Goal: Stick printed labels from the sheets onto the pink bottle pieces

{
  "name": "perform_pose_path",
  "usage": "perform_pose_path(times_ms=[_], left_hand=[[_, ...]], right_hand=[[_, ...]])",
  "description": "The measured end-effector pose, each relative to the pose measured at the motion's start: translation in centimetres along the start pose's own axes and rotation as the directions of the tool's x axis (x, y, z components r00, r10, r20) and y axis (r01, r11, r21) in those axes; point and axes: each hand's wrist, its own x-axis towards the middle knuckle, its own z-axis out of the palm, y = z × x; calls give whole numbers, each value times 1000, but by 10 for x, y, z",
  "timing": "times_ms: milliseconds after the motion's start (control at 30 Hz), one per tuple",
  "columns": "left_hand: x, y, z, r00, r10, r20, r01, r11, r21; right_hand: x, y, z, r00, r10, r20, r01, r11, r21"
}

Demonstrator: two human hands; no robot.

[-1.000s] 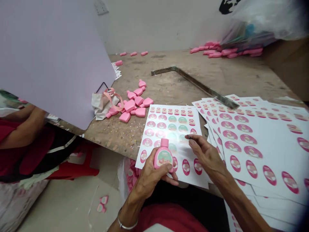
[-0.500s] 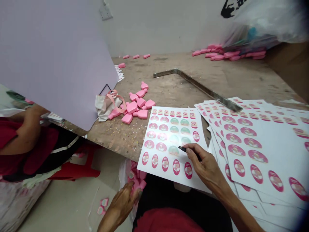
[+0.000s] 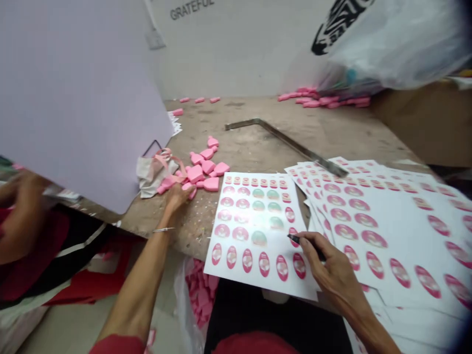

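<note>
My left hand (image 3: pixel 178 197) reaches over the table's near edge to a loose pile of pink bottle-shaped pieces (image 3: pixel 195 173). Its fingers touch a piece at the pile's near side; they are blurred and partly hidden, so their grip is unclear. In my right hand (image 3: pixel 324 253) is a slim black tool with a pointed tip (image 3: pixel 293 238), whose exact kind I cannot make out. That tip is over a pink oval sticker near the right side of a white sticker sheet (image 3: pixel 275 274). The sheet bears pink and green stickers, with bare spots between some.
More sticker sheets (image 3: pixel 391 211) overlap at right, under one end of a bent metal bar (image 3: pixel 283 140). A cloth pouch (image 3: pixel 147 177) stands beside a large pale panel (image 3: pixel 84 98). Below the edge hangs a bag of pink pieces (image 3: pixel 201 295). Another person's arm (image 3: pixel 27 211) is at left.
My left hand has gone from the bag of pink pieces up to the pile on the table. The black tool has moved right, from a green sticker to a pink oval one.
</note>
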Motion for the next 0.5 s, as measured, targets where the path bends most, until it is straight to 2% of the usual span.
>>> perform_pose_path(times_ms=[67, 167, 233, 267, 300, 367, 433, 500], left_hand=[[-3, 3, -3, 999, 31, 18, -31, 1000, 2], [-32, 8, -7, 996, 46, -74, -46, 999, -1], [-67, 16, -5, 991, 51, -122, -68, 988, -138], [-87, 22, -2, 993, 54, -102, -80, 956, -282], [-107, 29, 3, 997, 65, -34, -73, 880, -470], [-146, 47, 16, 971, 137, 197, 65, 637, -768], [-177, 64, 30, 919, 220, 326, 194, 469, -862], [-198, 77, 43, 886, 265, 381, 261, 394, -881]], right_hand=[[1, 7, -6, 999, -1, -34, 0, 1000, -20], [3, 16, -9, 997, -28, -67, 22, 996, -81], [5, 18, -4, 995, -79, -66, 69, 988, -138], [5, 18, -1, 992, -110, -57, 99, 981, -166], [6, 18, 4, 989, -139, -53, 126, 973, -195], [7, 16, 13, 979, -199, -48, 181, 950, -253], [7, 14, 23, 965, -260, -43, 233, 918, -322], [6, 12, 31, 947, -318, -44, 274, 873, -404]])
